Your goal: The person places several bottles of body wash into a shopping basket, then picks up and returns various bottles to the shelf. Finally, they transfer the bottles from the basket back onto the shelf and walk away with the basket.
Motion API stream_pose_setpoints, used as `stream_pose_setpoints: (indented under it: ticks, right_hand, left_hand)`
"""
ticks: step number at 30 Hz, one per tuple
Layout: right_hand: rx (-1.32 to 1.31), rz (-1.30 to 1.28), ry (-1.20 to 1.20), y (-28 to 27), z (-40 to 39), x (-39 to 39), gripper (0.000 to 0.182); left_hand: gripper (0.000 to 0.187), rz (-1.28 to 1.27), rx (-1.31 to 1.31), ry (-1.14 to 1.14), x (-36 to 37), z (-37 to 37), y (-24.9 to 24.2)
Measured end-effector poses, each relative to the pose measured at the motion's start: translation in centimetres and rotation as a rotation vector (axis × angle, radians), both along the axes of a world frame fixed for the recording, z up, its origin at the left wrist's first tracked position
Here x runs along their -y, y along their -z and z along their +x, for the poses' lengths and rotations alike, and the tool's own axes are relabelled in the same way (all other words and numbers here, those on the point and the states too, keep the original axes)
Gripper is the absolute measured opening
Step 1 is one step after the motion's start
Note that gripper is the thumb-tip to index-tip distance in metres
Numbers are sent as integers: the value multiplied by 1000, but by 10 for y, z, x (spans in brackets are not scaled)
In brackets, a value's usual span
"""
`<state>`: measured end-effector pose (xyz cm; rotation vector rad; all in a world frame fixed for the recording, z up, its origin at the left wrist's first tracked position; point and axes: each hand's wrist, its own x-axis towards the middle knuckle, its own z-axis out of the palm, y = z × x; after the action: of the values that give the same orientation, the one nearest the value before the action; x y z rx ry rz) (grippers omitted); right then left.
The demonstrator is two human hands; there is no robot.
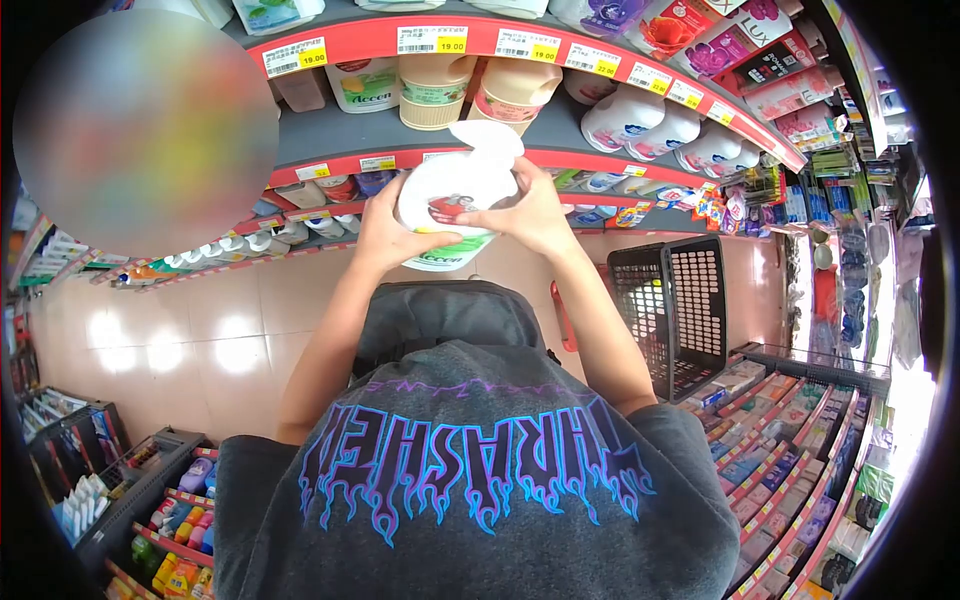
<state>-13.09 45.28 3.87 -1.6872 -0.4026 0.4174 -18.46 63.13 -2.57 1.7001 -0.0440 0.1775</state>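
Both your hands are up at the shelf front, on one white pump bottle (452, 205) with a red picture on its face and a green band at its base. Your left hand (390, 232) cups its side and lower edge, fingers wrapped round. Your right hand (528, 213) lies across the other side, fingers flat along the body, thumb toward the pump head (487, 140). Neither hand is spread free; both are closed on the bottle, which is held tipped, clear of the red shelf edge (420, 160) behind it.

Risks, as a judgement: the bottle is held in the air over bare tiled floor (210, 330). A slack grip on the smooth plastic could drop it. Pressure near the pump head might discharge or loosen it, though you cannot tell from here whether it is locked. Swinging it back could knock the tan bottles (470, 90) just beyond.

Containers: the black basket (690, 320) stands on the floor to the right; what is inside cannot be made out. The near-right shelf (770, 440) holds rows of small boxes. The far shelves carry white bottles (660, 125) under yellow price tags (432, 40).
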Motion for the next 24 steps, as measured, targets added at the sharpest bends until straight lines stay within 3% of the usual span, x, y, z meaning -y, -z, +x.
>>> stream_pose_setpoints:
  ticks: [8,11,14,19,22,24]
  right_hand:
    - [-55,79,-155,20,16,-36,59]
    - [81,-55,-152,27,23,-45,60]
    - [311,-233,-113,29,29,-60,61]
    - [523,-115,-75,18,41,-98,64]
    - [559,-158,-55,14,52,-120,63]
    - [672,-190,-27,18,62,-133,63]
  left_hand:
    - [80,112,-89,-88,-42,-7,3]
    - [76,310,20,-179,-63,0,24]
    - [73,329,26,-177,-79,11,15]
    - [66,252,103,-221,-102,35,0]
    - [67,467,282,-346,-121,54,4]
    - [66,498,259,-408,-130,70,15]
